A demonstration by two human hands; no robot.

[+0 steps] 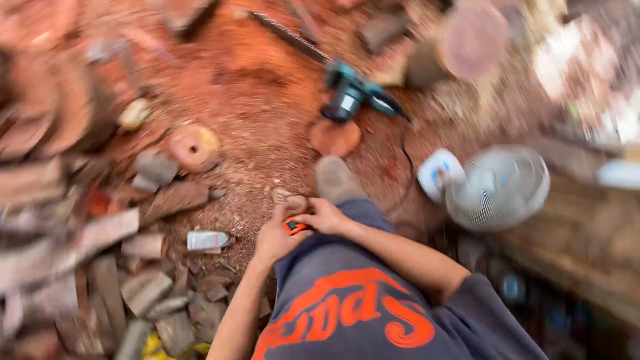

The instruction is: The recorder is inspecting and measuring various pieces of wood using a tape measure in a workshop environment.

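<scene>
From the head camera, both hands meet just in front of the person's knee, above a floor (267, 127) covered in reddish sawdust. The left hand (273, 239) and the right hand (325, 215) close together on a small orange object (293, 227); fingertips of both pinch it between them, though blur hides how each finger lies. A small pale wood piece (288, 197) sits just beyond the fingers. A shoe (337, 180) points forward beside the hands. Further out lies a teal power tool (353, 97), near a round wooden disc (333, 137). A white fan (497, 187) stands to the right, scrap wood blocks (143, 287) pile to the left, and a small white bottle (208, 240) lies among them.
</scene>
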